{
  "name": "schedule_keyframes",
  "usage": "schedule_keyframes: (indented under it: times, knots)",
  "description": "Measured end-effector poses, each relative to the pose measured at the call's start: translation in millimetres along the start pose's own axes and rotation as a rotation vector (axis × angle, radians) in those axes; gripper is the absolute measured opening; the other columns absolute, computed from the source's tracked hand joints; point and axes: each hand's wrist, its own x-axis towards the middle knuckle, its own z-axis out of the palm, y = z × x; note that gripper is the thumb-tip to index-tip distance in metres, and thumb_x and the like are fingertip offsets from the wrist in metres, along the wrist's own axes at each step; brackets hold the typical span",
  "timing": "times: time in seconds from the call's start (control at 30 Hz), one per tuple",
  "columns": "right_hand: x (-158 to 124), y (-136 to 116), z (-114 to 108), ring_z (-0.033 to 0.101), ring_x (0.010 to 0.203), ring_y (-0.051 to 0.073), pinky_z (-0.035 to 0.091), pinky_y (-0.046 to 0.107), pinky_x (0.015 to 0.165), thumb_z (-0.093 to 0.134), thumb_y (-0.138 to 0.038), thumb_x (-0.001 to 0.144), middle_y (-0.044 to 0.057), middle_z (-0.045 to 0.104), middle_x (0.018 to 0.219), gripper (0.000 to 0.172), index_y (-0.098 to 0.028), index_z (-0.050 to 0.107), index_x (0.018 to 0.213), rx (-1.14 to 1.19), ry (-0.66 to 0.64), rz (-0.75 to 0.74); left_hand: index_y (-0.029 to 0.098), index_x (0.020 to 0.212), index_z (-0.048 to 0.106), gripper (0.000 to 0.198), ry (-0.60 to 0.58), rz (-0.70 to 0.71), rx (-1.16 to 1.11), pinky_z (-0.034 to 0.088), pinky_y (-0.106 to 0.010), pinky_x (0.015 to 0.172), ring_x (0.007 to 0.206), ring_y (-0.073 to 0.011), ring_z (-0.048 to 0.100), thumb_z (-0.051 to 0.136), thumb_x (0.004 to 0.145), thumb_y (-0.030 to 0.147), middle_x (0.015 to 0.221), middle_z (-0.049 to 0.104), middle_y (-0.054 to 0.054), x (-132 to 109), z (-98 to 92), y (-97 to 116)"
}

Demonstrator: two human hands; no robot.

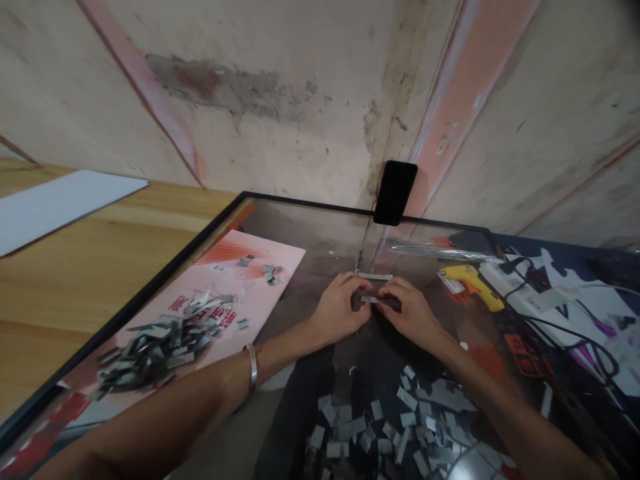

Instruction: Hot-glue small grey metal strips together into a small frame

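Note:
My left hand [340, 308] and my right hand [410, 312] meet over a glass-topped table [300, 220], fingers curled. Between their fingertips they pinch a small flat grey metal strip [371, 299]. A similar pale strip [375, 276] lies on the glass just beyond the hands. A silver bangle [252, 367] sits on my left wrist. A heap of grey metal pieces [155, 347] lies to the left on a pink printed sheet [250, 280]. Several more grey pieces [395, 420] are scattered near my right forearm.
A black phone [395, 192] leans upright against the stained wall at the table's far edge. A yellow glue gun [473, 283], black cables [565, 327] and a white power strip lie at right. A bundle of clear sticks [440, 249] lies behind. A wooden surface with a white sheet [55, 203] lies left.

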Motion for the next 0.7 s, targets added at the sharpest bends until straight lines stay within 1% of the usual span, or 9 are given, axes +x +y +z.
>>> schedule_keyframes:
  times: [0.07,0.2,0.33,0.43,0.6,0.7]
  knots:
    - [0,1,2,0.055,0.09,0.018,0.043,0.032,0.081,0.06,-0.018,0.079,0.004,0.059,0.093,0.013,-0.02,0.064,0.091,-0.001,-0.011,0.001,0.018,0.1,0.061,0.031,-0.018,0.029,0.078,0.045,-0.036,0.088,0.097,-0.0215,0.053,0.061,0.07,0.015,0.098,0.059,-0.006,-1,1.0,-1]
    - [-1,4,5,0.054,0.089,0.018,0.043,0.033,0.082,0.061,-0.016,0.077,0.004,0.058,0.092,0.013,-0.02,0.064,0.09,0.005,-0.025,0.0,0.017,0.097,0.061,0.026,-0.059,0.062,0.174,0.045,-0.037,0.087,0.095,-0.0218,0.053,0.062,0.071,0.019,0.096,0.057,-0.006,-2,1.9,-3]
    - [-2,6,6,0.054,0.09,0.018,0.043,0.034,0.083,0.062,-0.016,0.077,0.004,0.057,0.093,0.014,-0.021,0.066,0.09,0.007,-0.033,-0.01,0.016,0.091,0.061,0.02,-0.081,0.071,0.211,0.046,-0.036,0.084,0.091,-0.0212,0.053,0.062,0.071,0.018,0.095,0.056,-0.007,-3,2.3,-4]
    - [-2,6,5,0.054,0.091,0.018,0.042,0.034,0.084,0.063,-0.015,0.075,0.004,0.057,0.094,0.018,-0.021,0.067,0.092,0.022,-0.043,-0.009,0.017,0.088,0.062,0.017,-0.09,0.072,0.212,0.045,-0.036,0.083,0.09,-0.0209,0.053,0.062,0.071,0.016,0.094,0.056,-0.007,-2,2.9,-5]
    - [-1,7,-3,0.054,0.09,0.018,0.043,0.033,0.08,0.067,-0.017,0.073,0.004,0.058,0.098,0.028,-0.023,0.067,0.1,0.073,-0.098,0.024,0.017,0.086,0.063,0.016,-0.081,0.078,0.195,0.045,-0.036,0.081,0.089,-0.0207,0.053,0.062,0.07,0.015,0.093,0.055,-0.006,-2,4.2,-6]
    - [0,10,-12,0.054,0.086,0.017,0.043,0.032,0.076,0.068,-0.019,0.072,0.003,0.058,0.096,0.027,-0.023,0.067,0.098,0.06,-0.127,0.035,0.018,0.086,0.063,0.016,-0.078,0.076,0.191,0.045,-0.036,0.083,0.09,-0.0211,0.052,0.062,0.07,0.016,0.093,0.055,-0.006,-2,4.2,-6]
